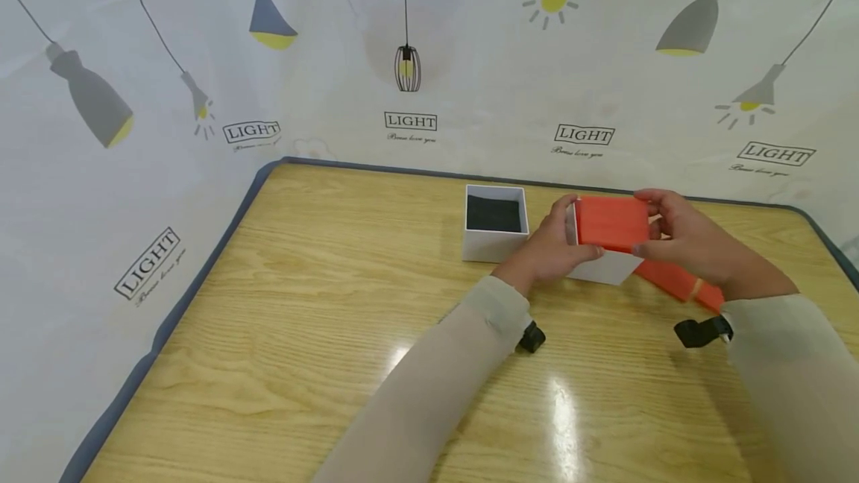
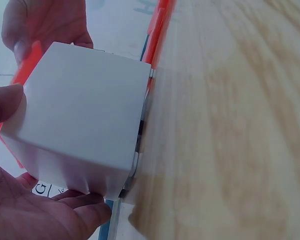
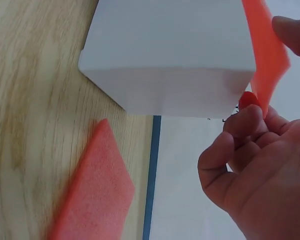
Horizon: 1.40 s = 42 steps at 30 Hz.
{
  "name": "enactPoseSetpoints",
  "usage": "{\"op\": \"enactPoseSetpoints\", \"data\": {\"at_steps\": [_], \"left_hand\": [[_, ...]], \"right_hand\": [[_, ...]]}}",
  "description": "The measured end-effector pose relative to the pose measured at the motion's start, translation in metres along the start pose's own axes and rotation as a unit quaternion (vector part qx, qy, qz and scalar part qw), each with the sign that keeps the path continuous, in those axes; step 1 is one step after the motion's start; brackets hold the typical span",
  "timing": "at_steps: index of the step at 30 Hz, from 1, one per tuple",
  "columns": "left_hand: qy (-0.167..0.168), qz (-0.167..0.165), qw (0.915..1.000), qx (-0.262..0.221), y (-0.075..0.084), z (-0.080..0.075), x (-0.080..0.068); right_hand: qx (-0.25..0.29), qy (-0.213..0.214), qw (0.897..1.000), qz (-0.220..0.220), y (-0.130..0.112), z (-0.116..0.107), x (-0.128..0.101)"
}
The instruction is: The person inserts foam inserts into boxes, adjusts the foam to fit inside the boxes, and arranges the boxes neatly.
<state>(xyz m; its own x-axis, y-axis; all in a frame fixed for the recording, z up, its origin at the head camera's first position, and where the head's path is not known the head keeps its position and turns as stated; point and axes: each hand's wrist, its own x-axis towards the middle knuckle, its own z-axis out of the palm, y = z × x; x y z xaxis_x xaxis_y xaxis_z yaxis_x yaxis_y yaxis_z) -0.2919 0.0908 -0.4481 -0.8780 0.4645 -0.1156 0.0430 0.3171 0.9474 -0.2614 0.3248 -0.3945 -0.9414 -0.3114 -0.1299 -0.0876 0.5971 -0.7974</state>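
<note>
My left hand [image 1: 545, 250] grips a white open-topped box [image 1: 604, 268] by its left side, with the thumb along the front rim. Over the box's mouth lies a red soft folded sheet [image 1: 612, 221]. My right hand [image 1: 694, 238] pinches the sheet's right edge between thumb and fingers. In the right wrist view, the red sheet [image 3: 268, 52] sticks up past the rim of the white box [image 3: 175, 35]. The left wrist view has the left hand's thumb and fingers around the box [image 2: 82, 105]. The inside of this box is mostly hidden.
Left of the hands stands a second white box [image 1: 482, 247] with a folded black cloth [image 1: 493, 213] inside. Another red piece [image 1: 664, 280] lies on the wooden table [image 1: 322, 304] under the right hand. A lamp-printed white curtain [image 1: 470, 80] borders the table's back.
</note>
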Motion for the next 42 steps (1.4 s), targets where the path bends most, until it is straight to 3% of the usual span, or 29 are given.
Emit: {"op": "enactPoseSetpoints", "data": {"at_steps": [12, 19, 22, 25, 29, 42], "left_hand": [[0.006, -0.018, 0.9998, 0.009, 0.002, 0.0, -0.003], [0.004, -0.017, 0.9998, 0.008, 0.001, 0.0, -0.003], [0.006, -0.017, 0.9998, 0.011, 0.001, 0.0, -0.003], [0.011, -0.019, 0.9997, 0.012, 0.002, 0.001, -0.003], [0.012, -0.021, 0.9995, 0.019, 0.003, 0.001, -0.003], [0.01, -0.024, 0.9994, 0.023, 0.003, 0.001, -0.003]], "right_hand": [[-0.117, 0.0, 0.992, 0.037, -0.001, -0.003, 0.01], [-0.179, 0.019, 0.984, 0.0, -0.005, -0.001, 0.001], [-0.234, 0.053, 0.969, -0.062, -0.003, 0.003, -0.005], [-0.299, 0.082, 0.942, -0.131, -0.002, 0.011, -0.01], [-0.353, 0.082, 0.914, -0.18, -0.003, 0.02, -0.017], [-0.409, 0.033, 0.89, -0.201, -0.012, 0.028, -0.019]]}}
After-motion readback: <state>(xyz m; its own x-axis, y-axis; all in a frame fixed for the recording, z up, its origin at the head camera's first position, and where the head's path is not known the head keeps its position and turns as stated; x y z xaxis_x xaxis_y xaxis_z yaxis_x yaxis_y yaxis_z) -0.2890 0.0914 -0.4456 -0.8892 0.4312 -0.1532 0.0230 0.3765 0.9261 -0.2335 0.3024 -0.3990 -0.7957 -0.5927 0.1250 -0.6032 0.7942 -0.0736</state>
